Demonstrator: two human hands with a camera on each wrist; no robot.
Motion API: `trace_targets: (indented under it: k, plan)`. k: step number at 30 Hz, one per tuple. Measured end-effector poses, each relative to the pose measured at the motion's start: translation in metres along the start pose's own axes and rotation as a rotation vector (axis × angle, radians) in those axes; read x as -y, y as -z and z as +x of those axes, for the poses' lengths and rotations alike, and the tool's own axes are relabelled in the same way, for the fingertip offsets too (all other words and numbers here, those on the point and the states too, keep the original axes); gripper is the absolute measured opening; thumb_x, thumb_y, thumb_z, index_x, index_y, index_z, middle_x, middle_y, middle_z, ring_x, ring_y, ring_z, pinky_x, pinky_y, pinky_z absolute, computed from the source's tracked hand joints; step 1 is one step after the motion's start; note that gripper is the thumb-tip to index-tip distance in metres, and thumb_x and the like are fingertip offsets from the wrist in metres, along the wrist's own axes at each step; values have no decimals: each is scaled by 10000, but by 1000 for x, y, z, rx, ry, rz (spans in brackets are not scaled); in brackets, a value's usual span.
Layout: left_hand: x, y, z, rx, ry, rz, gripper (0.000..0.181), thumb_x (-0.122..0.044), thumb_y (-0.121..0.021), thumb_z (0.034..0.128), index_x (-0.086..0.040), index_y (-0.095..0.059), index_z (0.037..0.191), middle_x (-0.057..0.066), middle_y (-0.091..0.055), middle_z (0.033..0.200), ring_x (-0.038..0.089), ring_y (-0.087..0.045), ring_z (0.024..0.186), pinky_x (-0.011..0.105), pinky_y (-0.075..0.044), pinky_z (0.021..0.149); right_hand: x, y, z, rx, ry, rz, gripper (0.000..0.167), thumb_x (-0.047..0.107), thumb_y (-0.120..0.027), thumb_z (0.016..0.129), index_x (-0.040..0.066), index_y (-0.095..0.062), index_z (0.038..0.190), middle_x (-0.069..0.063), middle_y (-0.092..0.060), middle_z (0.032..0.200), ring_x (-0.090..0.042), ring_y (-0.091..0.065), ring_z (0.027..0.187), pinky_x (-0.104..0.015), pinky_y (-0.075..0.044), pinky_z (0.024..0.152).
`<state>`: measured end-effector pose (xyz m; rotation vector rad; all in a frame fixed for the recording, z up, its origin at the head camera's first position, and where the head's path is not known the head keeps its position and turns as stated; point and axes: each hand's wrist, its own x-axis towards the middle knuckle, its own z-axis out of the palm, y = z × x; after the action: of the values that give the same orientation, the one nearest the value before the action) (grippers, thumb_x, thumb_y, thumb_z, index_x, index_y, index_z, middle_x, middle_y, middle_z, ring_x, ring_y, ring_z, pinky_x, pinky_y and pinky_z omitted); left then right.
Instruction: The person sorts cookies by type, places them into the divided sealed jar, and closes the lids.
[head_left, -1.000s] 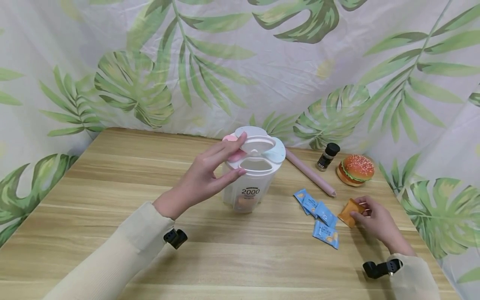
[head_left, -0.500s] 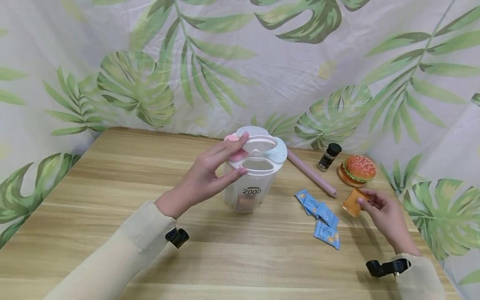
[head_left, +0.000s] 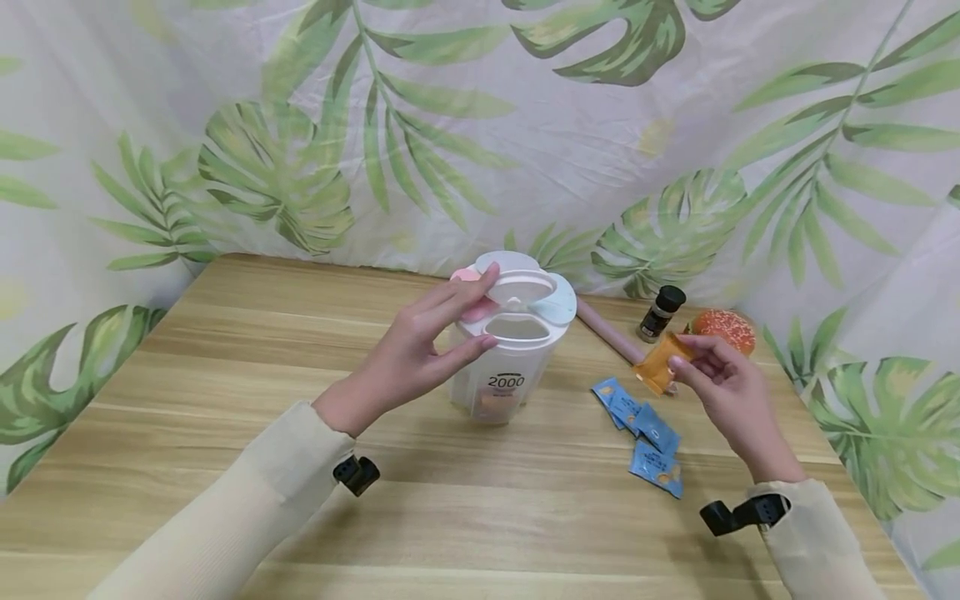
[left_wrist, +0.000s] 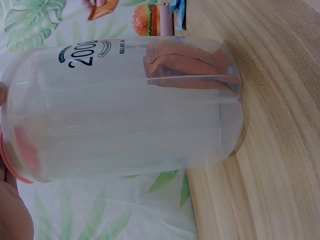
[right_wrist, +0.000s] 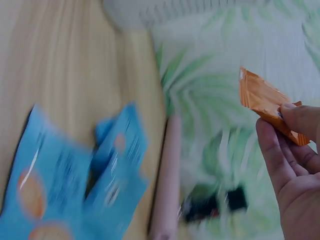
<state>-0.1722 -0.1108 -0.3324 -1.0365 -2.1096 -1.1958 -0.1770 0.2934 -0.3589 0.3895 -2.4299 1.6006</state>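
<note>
A clear storage container (head_left: pixel 480 367) with a white, pink and blue lid stands upright on the table. One flap (head_left: pixel 521 288) of the lid is raised, baring an oval opening. My left hand (head_left: pixel 405 354) grips the lid from the left, thumb at the front rim and a finger by the raised flap. Brown-orange packets (left_wrist: pixel 187 67) lie at the container's bottom in the left wrist view. My right hand (head_left: pixel 731 400) pinches an orange snack packet (head_left: pixel 660 365) in the air, right of the container. Several blue snack packets (head_left: pixel 647 429) lie on the table below it.
A pink rod (head_left: pixel 609 332) lies behind the blue packets. At the back right stand a black-capped seasoning bottle (head_left: pixel 658 315) and a toy hamburger (head_left: pixel 723 330), partly hidden by my right hand. A leaf-print cloth (head_left: pixel 420 133) hangs behind the wooden table (head_left: pixel 375 517).
My right hand has lifted the orange packet off the table and carried it left and away from me, nearer the container. My left hand has stayed on the lid.
</note>
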Motion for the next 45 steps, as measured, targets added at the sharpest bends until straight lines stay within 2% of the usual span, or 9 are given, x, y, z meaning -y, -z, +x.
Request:
trace_targets:
  k: [4,9,14,21,24,28,30,39,45]
  plan:
    - [0,0,1,1,-2,-4,757,-57,-817,901,-33,-460,1568,110,-697,1296,210,-670,1194,385,-424,1255,24,-15,9,-5,97,-42,286,5,-685,996,-60,-649,1272,167,-715,1118,-1,-687,914,-105,-592,771]
    - [0,0,1,-1,-6,-11,759,-54,-818,899,-36,-461,1569,111,-697,1291,202,-674,1178,373,-453,1228,54,-32,17,14,200,56,282,-4,-688,990,-63,-660,1264,103,-735,1119,-47,-713,923,-143,-619,787]
    - [0,-1,0,-1,-4,-12,757,-54,-819,899,-40,-464,1568,105,-700,1289,201,-673,1182,368,-459,1222,79,-48,19,18,267,163,240,-60,-685,971,-10,-677,1205,53,-749,1141,-58,-735,975,-167,-632,824]
    - [1,-1,-1,-4,-4,-6,745,-49,-813,904,-42,-470,1565,100,-706,1272,215,-669,1187,396,-472,1211,99,-69,25,1,404,283,280,-184,-682,906,-2,-683,1118,20,-777,1100,-67,-764,997,-185,-639,837]
    - [1,-1,-1,-2,-2,-6,743,-57,-811,909,-49,-469,1568,93,-709,1262,214,-667,1188,384,-465,1219,103,-77,28,11,445,315,232,-209,-683,888,-100,-652,1090,31,-770,1099,-72,-765,1026,-208,-644,848]
    - [1,-1,-1,0,0,-8,742,-65,-811,911,-56,-470,1569,94,-705,1273,213,-663,1195,363,-481,1201,106,-85,31,37,456,316,246,-241,-670,875,-239,-553,1092,57,-736,1117,-69,-755,1059,-247,-644,873]
    - [1,-1,0,-3,-7,-6,741,-58,-813,906,-48,-474,1565,103,-703,1282,222,-663,1197,374,-503,1177,107,-88,33,47,461,308,264,-248,-668,870,-263,-527,1094,71,-719,1122,-60,-751,1067,-248,-643,880]
    - [1,-1,1,-1,-10,1,755,-57,-817,902,-52,-465,1571,105,-690,1327,222,-662,1217,393,-534,1142,110,-103,33,104,584,182,239,-291,-650,847,-192,-608,1060,131,-698,1168,-33,-722,1098,-235,-638,907]
    - [0,-1,0,4,-6,1,764,-43,-815,899,-45,-457,1574,109,-693,1324,216,-670,1202,386,-541,1129,105,-110,33,151,668,36,291,-274,-712,806,-116,-665,1045,-149,-741,1078,-10,-695,1091,-218,-631,922]
